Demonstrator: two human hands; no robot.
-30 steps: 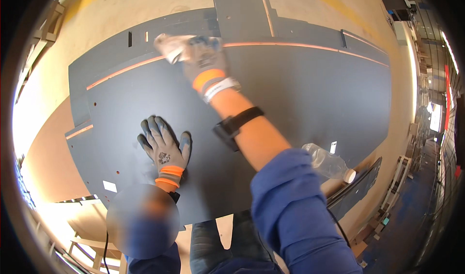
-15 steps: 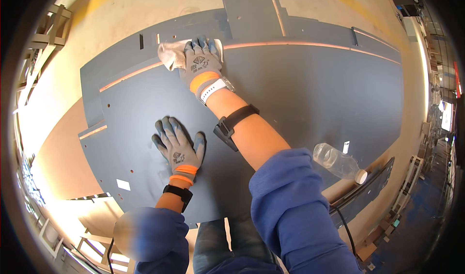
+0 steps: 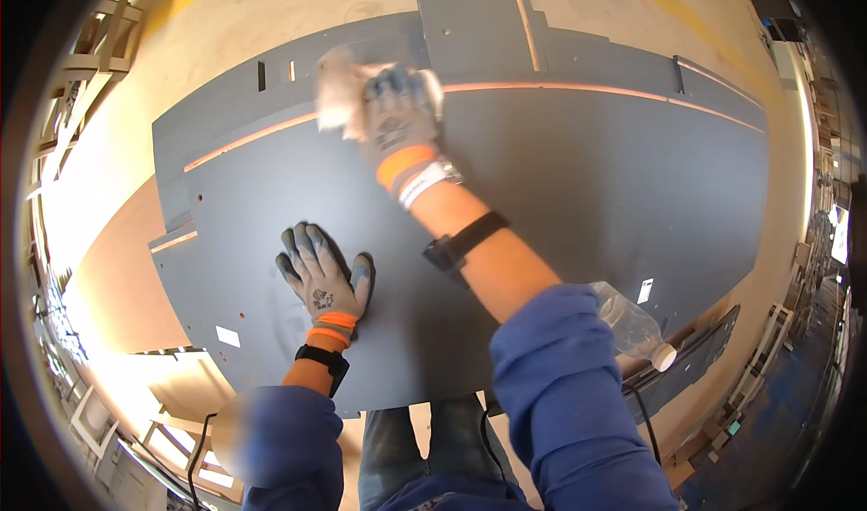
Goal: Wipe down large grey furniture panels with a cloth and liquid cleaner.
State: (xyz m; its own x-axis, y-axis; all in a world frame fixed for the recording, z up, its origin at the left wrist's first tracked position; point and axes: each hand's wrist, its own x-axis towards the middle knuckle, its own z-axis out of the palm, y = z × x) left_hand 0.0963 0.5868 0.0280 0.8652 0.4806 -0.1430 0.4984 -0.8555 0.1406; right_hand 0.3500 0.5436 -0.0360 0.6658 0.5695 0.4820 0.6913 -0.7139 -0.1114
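Note:
My right hand (image 3: 400, 113), in a grey work glove with an orange cuff, presses a pale cloth (image 3: 341, 91) onto a stack of flat dark grey panels (image 3: 560, 186). The cloth bunches out to the left of the fingers and also shows at their right side; motion blurs it. Beneath it runs a long light-brown exposed edge (image 3: 253, 138) of a panel. My left hand (image 3: 321, 271), gloved the same way, lies flat on the near left part of the top panel, fingers spread, holding nothing.
A clear plastic bottle (image 3: 632, 326) with a white cap lies on its side at the near right, partly behind my right sleeve. Small white labels (image 3: 228, 337) are stuck on the panel. A brown board (image 3: 122, 276) shows at left, a wooden frame (image 3: 99, 50) at far left.
My right hand has slid a little to the right with the cloth. My left hand stays flat on the panel, nearly in the same place.

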